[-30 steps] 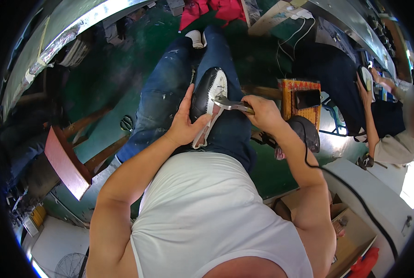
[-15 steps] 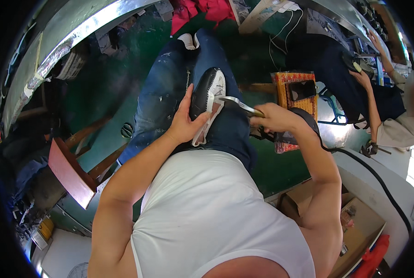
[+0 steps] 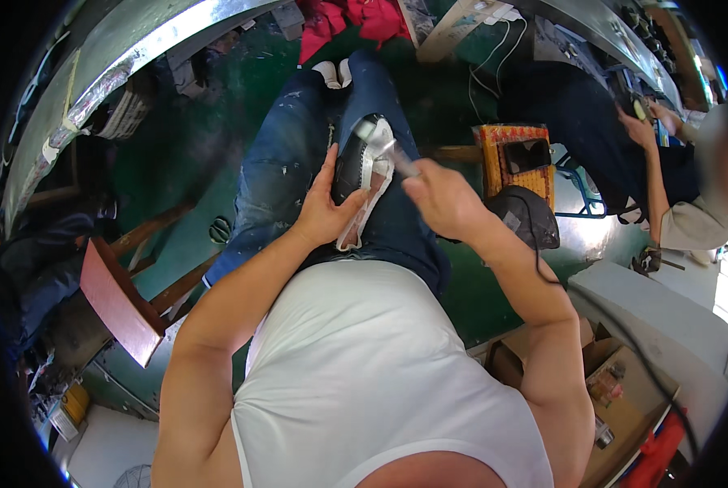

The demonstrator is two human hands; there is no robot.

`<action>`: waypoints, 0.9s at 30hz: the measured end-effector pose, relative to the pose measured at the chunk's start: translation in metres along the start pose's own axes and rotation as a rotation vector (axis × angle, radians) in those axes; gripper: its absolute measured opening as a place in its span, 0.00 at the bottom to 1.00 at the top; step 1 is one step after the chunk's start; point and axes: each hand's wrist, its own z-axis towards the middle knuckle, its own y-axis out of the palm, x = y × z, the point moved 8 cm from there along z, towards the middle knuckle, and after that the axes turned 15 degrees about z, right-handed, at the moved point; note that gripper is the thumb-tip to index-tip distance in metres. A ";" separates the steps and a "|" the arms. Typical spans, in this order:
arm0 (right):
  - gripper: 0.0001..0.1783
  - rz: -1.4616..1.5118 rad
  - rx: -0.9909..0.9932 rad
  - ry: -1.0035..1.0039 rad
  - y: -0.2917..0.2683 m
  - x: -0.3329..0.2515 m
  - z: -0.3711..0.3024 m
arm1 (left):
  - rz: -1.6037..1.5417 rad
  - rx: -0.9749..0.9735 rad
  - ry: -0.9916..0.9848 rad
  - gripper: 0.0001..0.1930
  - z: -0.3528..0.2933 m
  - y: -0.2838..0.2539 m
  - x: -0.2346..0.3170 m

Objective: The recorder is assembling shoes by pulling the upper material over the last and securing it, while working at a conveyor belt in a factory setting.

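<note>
A shoe (image 3: 348, 172) with a black upper and white edging lies sole up on my lap, toe pointing away from me. My left hand (image 3: 325, 213) grips its near part, thumb across the underside and fingers along the left side. In my right hand (image 3: 447, 199) is a hammer-like silver metal tool (image 3: 390, 149), its head over the toe part of the shoe. Motion blurs the tool, so I cannot tell whether it touches the shoe.
A phone (image 3: 527, 155) lies on an orange patterned stool (image 3: 491, 167) at the right. Near it sits a dark bag (image 3: 526, 215). Farther right, a person (image 3: 658, 179) works. Scissors (image 3: 220, 230) are on the floor, beside a wooden chair (image 3: 120, 297). A cardboard box (image 3: 632, 390) stands lower right.
My right hand has moved left and slightly up, bringing the tool's head from the white edge to over the toe. The other person's hands have shifted. My left hand keeps its hold.
</note>
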 end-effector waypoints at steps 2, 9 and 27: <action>0.26 -0.208 -0.095 0.070 0.010 0.009 -0.001 | 0.087 0.011 -0.046 0.49 -0.001 -0.003 -0.001; 0.25 -0.154 0.011 -0.010 0.012 0.004 -0.010 | 0.230 0.011 -0.044 0.49 -0.005 -0.006 -0.002; 0.24 -0.324 -0.164 0.020 0.058 -0.004 -0.040 | 0.243 -0.391 -0.173 0.50 -0.043 -0.001 -0.019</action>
